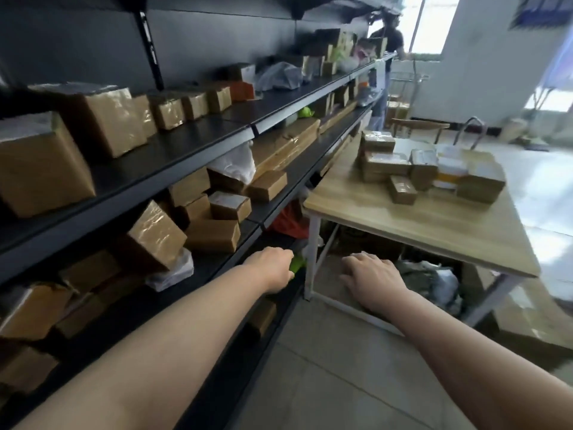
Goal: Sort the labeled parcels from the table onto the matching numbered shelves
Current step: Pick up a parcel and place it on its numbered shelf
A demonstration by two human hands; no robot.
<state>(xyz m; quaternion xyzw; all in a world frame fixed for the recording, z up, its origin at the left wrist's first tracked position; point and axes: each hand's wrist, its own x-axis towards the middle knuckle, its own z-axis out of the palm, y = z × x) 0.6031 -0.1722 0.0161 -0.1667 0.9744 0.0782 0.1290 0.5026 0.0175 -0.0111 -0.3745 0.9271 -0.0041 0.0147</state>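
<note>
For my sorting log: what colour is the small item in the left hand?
Bright green: the small item in the left hand, head view.

Both bare forearms reach up from the bottom edge toward centre frame. The left hand (273, 268) curls round a green item (297, 265); the right hand (370, 277) hovers palm down, fingers loosely spread.

left hand (273, 270) and right hand (373, 282) bare; forearms seemingly bare to the frame's edge.

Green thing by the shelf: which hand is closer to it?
Left. The left hand grips the green thing; the right hand hangs open off to its right, apart from it.
</note>
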